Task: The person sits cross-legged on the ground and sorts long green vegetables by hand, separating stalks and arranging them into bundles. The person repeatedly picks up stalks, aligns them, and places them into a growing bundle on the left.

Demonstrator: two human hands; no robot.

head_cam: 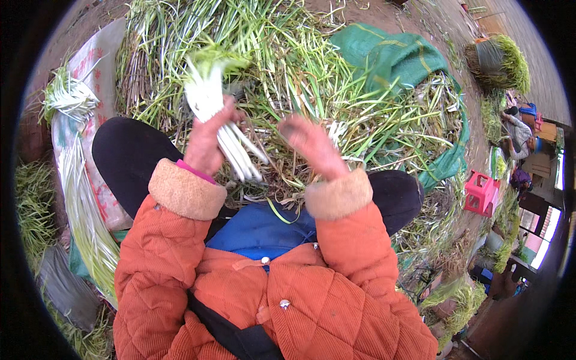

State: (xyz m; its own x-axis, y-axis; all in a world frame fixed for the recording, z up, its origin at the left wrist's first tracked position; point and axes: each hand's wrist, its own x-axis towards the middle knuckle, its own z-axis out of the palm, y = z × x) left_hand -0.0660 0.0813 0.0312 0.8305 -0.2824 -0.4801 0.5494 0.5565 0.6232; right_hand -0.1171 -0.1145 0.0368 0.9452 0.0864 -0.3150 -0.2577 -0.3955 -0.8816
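My left hand (206,143) grips a bunch of white-stemmed green stalks (204,96), which look like garlic chives. Its leafy tops are blurred and point away from me, while the white ends (240,155) stick out toward my lap. To the right, apart from the bunch, my right hand (315,146) hovers over the heap with its fingers loosely curled and apart. Nothing shows in it, though motion blurs the fingertips. Beneath both hands spreads a heap of loose green stalks and dry leaf scraps (288,90).
A printed white sack (105,85) at left carries sorted white-stemmed stalks (78,175) and a smaller bunch (74,99). Green mesh cloth (391,56) edges the heap at right. Farther right are a pink stool (481,193), a large tied bundle (495,63) and a seated person (517,135).
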